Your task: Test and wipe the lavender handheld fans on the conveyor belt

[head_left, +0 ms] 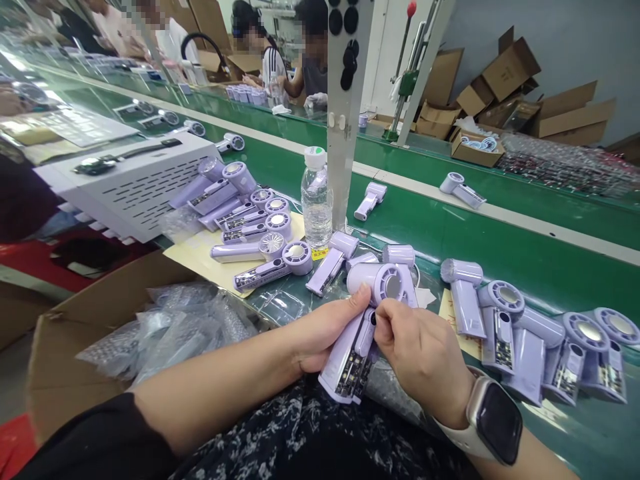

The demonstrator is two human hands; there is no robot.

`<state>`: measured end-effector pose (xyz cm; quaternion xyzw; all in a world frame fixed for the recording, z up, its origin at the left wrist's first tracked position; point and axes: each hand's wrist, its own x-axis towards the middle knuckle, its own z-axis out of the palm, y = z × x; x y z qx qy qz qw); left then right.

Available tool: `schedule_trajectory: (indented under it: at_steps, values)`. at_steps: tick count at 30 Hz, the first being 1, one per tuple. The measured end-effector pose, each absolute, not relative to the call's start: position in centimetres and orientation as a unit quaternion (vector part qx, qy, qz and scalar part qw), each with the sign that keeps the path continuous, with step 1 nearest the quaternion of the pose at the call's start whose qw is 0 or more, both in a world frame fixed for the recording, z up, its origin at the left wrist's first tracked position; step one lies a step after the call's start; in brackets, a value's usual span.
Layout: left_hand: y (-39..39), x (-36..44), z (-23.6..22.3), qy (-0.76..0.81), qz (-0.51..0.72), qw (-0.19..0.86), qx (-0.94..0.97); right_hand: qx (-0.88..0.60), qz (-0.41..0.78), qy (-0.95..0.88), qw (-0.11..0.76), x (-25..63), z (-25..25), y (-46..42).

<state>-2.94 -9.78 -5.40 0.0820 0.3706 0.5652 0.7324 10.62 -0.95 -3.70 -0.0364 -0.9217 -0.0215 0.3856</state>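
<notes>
The handheld fan (345, 357) is pale lilac and glossy, held above the near edge of the desk (587, 423), in front of the person's body. Its thick, drum-shaped head has a vented ring around a plain silvery disc (393, 285). The handle slants down and to the left; its casing is open along one face, baring a dark circuit board (354, 375) with small pale parts, and a smooth lilac strip with a dark round spot lies above the board. The left hand (327, 327) has its grip closed around the fan, thumb up by the head. The right hand (419, 343) has its grip drawn shut, fingertips at the dark spot; whether they pinch anything is hidden.
</notes>
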Motion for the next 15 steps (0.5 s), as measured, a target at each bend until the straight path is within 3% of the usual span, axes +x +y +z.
schedule_trajectory:
  at_steps: [15]
  values:
    - [-10.06, -3.26, -5.54, 0.353, 0.564, 0.742, 0.078, 0.037, 0.057, -0.939, 0.338, 11.32, -3.59, -1.09]
